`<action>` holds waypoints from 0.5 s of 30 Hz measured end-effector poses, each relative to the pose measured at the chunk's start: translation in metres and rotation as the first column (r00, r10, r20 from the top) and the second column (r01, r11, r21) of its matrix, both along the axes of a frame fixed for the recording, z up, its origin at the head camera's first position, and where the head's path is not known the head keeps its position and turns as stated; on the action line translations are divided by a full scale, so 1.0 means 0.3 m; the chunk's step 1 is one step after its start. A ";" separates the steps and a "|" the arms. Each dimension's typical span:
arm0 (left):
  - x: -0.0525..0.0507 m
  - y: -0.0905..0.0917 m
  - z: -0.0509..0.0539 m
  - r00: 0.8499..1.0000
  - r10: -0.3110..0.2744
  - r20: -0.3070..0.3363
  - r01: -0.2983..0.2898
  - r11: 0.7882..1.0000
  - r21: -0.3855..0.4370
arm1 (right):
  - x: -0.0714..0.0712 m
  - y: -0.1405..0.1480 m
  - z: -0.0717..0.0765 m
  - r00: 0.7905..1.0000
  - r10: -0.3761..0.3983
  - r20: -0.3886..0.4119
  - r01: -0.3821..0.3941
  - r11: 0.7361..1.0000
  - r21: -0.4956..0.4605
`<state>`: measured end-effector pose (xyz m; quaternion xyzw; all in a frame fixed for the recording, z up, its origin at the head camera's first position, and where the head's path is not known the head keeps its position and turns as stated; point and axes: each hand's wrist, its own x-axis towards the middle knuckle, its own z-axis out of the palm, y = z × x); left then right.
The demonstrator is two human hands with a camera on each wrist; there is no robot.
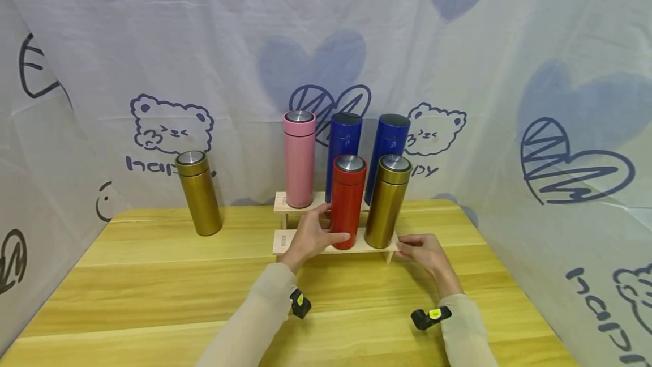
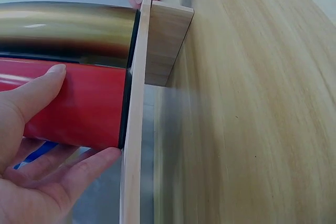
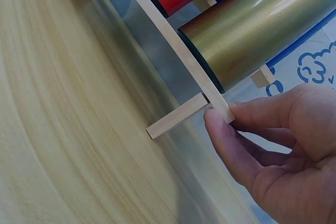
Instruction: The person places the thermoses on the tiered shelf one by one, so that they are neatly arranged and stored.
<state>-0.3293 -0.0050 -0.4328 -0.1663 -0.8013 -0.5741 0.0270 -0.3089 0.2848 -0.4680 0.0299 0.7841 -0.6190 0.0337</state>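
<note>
My left hand (image 1: pixel 312 235) holds the lower part of a red thermos (image 1: pixel 348 203), its thumb across the front and its fingers around the side. That thermos stands upright on the lower step of a wooden two-tier rack (image 1: pixel 283 240). Beside it on the same step is a gold thermos (image 1: pixel 388 203), and the two nearly touch in the left wrist view. The step's right end is pinched between thumb and fingers of my right hand (image 3: pixel 283 145). On the upper step stand a pink thermos (image 1: pixel 299 163) and two blue thermoses, one left (image 1: pixel 346 129) and one right (image 1: pixel 391 132).
Another gold thermos (image 1: pixel 200 197) stands alone on the wooden table (image 1: pixel 153 287), left of the rack. A printed cloth (image 1: pixel 229 61) hangs close behind the table and along its sides. Each wrist carries a small black camera, left (image 1: pixel 300 303) and right (image 1: pixel 425 319).
</note>
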 end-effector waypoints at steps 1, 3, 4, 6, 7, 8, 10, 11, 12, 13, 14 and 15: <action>0.001 -0.001 0.000 1.000 0.003 0.004 -0.003 1.000 -0.005 | 0.000 0.000 0.000 1.000 0.001 0.000 -0.001 1.000 0.001; 0.002 -0.004 0.001 1.000 0.010 0.014 -0.010 1.000 -0.014 | -0.001 0.002 0.000 1.000 0.003 0.000 -0.003 1.000 0.004; 0.001 -0.006 0.001 1.000 0.011 0.019 -0.011 1.000 -0.017 | -0.002 0.003 0.000 1.000 0.005 0.000 -0.005 1.000 0.005; 0.001 -0.008 0.002 0.999 0.014 0.029 -0.013 1.000 -0.020 | -0.003 0.004 -0.001 1.000 0.007 0.000 -0.007 1.000 0.006; 0.001 -0.009 0.002 0.999 0.013 0.030 -0.012 1.000 -0.021 | -0.003 0.004 -0.002 1.000 0.006 0.002 -0.006 1.000 0.006; 0.001 -0.010 0.002 0.999 0.015 0.036 -0.014 1.000 -0.020 | -0.003 0.004 -0.002 1.000 0.006 0.003 -0.006 1.000 0.005; 0.000 -0.013 0.000 0.999 0.015 0.038 -0.014 1.000 -0.017 | -0.003 0.003 -0.003 1.000 0.004 0.007 -0.004 1.000 0.007; 0.000 -0.014 -0.002 0.999 0.016 0.037 -0.015 1.000 -0.017 | -0.003 0.002 -0.003 1.000 0.002 0.007 -0.002 1.000 0.006; 0.000 -0.015 -0.003 0.999 0.015 0.032 -0.014 1.000 -0.019 | -0.003 0.003 -0.003 1.000 0.002 0.005 -0.002 1.000 0.005; 0.001 -0.016 -0.003 1.000 0.012 0.029 -0.011 1.000 -0.019 | -0.003 0.003 -0.003 1.000 0.000 0.005 0.000 1.000 0.004; 0.001 -0.018 -0.002 1.000 0.010 0.027 -0.010 1.000 -0.020 | -0.002 0.002 -0.004 1.000 -0.002 0.005 0.002 1.000 0.006; 0.001 -0.020 -0.002 1.000 0.006 0.021 -0.006 1.000 -0.024 | -0.001 0.002 -0.003 1.000 -0.003 0.005 0.003 1.000 0.009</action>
